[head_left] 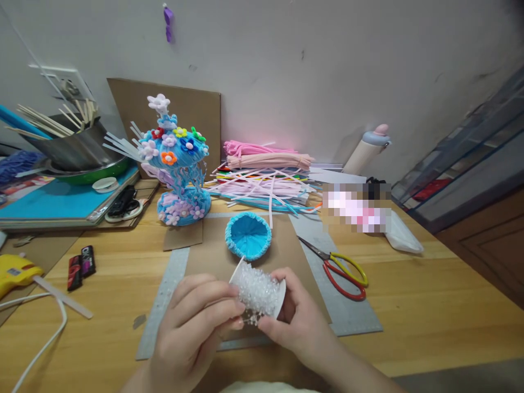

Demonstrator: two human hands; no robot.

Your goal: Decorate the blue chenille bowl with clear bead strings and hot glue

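Note:
Clear beads on string are wound round a white spool (260,286), which is held tilted above the cardboard near the table's front. My right hand (297,316) grips the spool's right flange between thumb and fingers. At its left end is my left hand (200,316), with thumb and fingertips pinched together by the beads at the spool's lower left; a short run of beads hangs there between the two hands. Just beyond the spool sits a blue fuzzy bowl (248,236), its hollow side facing me.
Scissors (344,270) lie to the right on a grey cutting mat (356,319) under the cardboard (216,267). Behind stand a flowered pipe-cleaner piece (176,158) and piled pipe cleaners (266,180). A yellow glue gun (18,273) and its cord are at left; a bottle (366,150) stands back right.

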